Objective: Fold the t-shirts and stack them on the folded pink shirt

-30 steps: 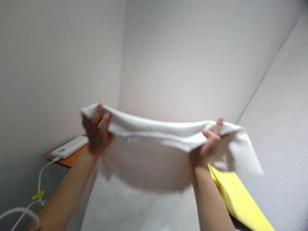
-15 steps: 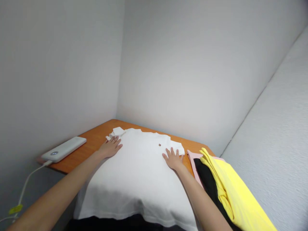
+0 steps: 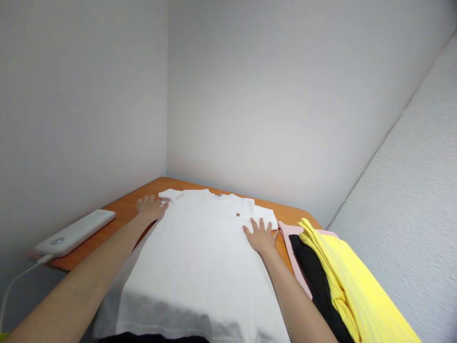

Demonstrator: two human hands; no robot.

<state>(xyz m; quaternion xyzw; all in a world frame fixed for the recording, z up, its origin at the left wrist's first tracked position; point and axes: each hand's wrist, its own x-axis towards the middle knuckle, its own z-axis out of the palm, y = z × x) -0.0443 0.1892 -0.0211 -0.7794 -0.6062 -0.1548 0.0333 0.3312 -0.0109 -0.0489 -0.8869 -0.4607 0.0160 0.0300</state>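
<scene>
A white T-shirt (image 3: 200,257) lies spread flat on the orange wooden table (image 3: 121,209), collar toward the far wall, with a small dark logo on its chest. My left hand (image 3: 152,207) rests open at the shirt's left sleeve, fingers stretched toward the fabric edge. My right hand (image 3: 262,236) lies flat and open on the right sleeve area. Neither hand holds anything. The shirt's hem hangs over the table's near edge.
A white power bank (image 3: 74,232) with a white cable (image 3: 16,286) sits at the table's left edge. A stack of pink, black and yellow garments (image 3: 335,281) lies to the right. Grey walls close in on the left, back and right.
The white shirt was held up in both hands, then laid on the table. Since half a second ago my left hand slid out to the left sleeve, which now lies smoothed flat.
</scene>
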